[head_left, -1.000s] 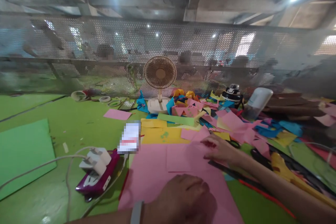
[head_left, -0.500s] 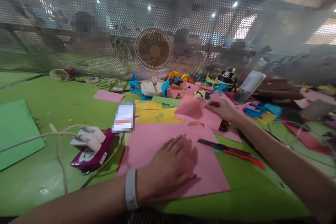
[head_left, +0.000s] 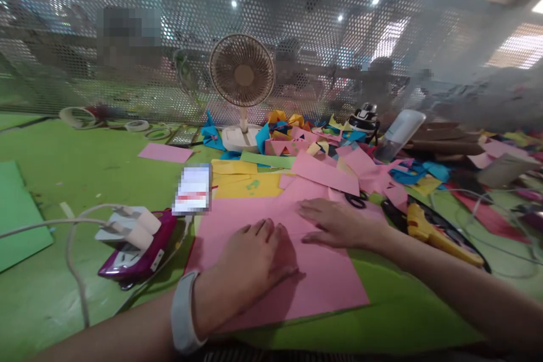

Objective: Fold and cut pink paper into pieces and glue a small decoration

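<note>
A large pink paper sheet (head_left: 322,283) lies flat on the green table (head_left: 85,164) in front of me. My left hand (head_left: 250,263) rests palm down on the sheet's near left part, fingers stretched out; a white band is on that wrist. My right hand (head_left: 335,223) lies flat on the sheet's far right part, fingers extended, holding nothing. A smaller pink sheet (head_left: 324,172) sits just beyond my right hand on the paper pile.
A heap of coloured paper scraps (head_left: 297,141) and a small desk fan (head_left: 241,76) stand behind. Yellow sheets (head_left: 250,184), black scissors (head_left: 356,199), a yellow glue gun (head_left: 436,232), a purple device with white plugs and cable (head_left: 136,243), tape rolls (head_left: 76,117), a mesh screen at the back.
My right hand let go of the small pink sheet it held up, which now lies on the pile, and came down flat onto the large sheet. The view tilted downward.
</note>
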Demonstrator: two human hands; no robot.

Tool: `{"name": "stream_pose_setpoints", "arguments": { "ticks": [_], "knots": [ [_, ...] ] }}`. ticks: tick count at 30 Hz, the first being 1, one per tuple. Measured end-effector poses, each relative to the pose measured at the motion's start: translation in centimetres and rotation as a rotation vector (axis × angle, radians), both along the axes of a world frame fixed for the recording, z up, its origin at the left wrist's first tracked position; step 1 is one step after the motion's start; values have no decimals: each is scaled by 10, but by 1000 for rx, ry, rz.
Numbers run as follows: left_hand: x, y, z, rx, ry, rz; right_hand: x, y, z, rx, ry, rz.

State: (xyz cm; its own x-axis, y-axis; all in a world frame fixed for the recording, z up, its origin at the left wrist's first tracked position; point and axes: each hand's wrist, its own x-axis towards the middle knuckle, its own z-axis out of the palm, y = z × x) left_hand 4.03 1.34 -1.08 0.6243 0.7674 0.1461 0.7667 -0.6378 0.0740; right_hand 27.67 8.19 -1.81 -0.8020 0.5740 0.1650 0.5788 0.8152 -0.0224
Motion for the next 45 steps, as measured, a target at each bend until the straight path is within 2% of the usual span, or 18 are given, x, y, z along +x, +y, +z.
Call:
{"name": "stream_pose_setpoints", "arguments": {
  "ticks": [4, 7, 14, 17, 21, 29, 33, 39, 43, 45],
  "knots": [
    [-1, 7, 4, 31, 6, 33, -7, -5, -11, 181, -125, 32],
    [0, 13, 5, 27, 23, 37, -5, -5, -12, 290, -160, 72],
    [-3, 23, 4, 152, -27, -31, -10, -17, 5, 348, 136, 145],
    [-9, 25, 8, 216, -44, -54, -8, -20, 5, 326, 265, 114],
    [-15, 28, 10, 281, -167, -72, 2, -18, 4, 302, 291, 69],
    [-22, 40, 6, 197, -412, 18, 20, 0, 8, 330, 514, 73],
    [-17, 36, 9, 149, -391, -45, 16, 3, 0, 276, 515, 107],
    [-10, 26, 13, 219, -377, -181, 17, 5, -15, 207, 539, 139],
    [-10, 26, 9, 238, -365, -188, 17, 2, -14, 183, 561, 130],
    [-12, 27, 7, 195, -416, -160, 14, 0, -10, 163, 567, 94]
  ]
}}
